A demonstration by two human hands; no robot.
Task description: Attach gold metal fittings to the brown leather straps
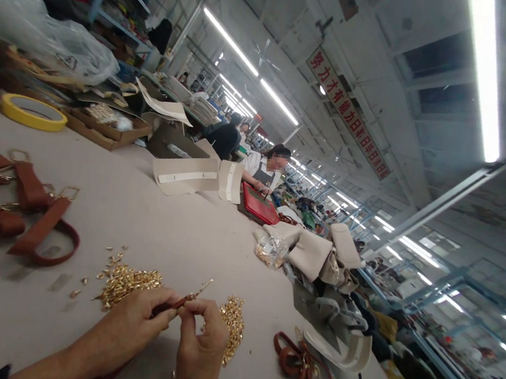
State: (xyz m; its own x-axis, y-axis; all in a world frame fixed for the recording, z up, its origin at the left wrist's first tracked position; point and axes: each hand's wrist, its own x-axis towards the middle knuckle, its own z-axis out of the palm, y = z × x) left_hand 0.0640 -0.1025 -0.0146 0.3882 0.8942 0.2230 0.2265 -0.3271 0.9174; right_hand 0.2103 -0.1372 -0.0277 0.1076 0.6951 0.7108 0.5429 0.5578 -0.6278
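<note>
My left hand is closed around a brown leather strap, whose end points up and to the right. A slim gold metal piece juts out at that end. My right hand meets it there, thumb and finger pinched together; what they grip is too small to make out. Behind the left hand lies a heap of small gold metal studs or screws. A second gold heap sits just right of the right hand, partly covered by it.
Brown straps with gold buckles lie at the left, another bundled strap at the right. Yellow tape, a cardboard tray, beige panels and beige bags line the table. Across it, a person handles a red bag.
</note>
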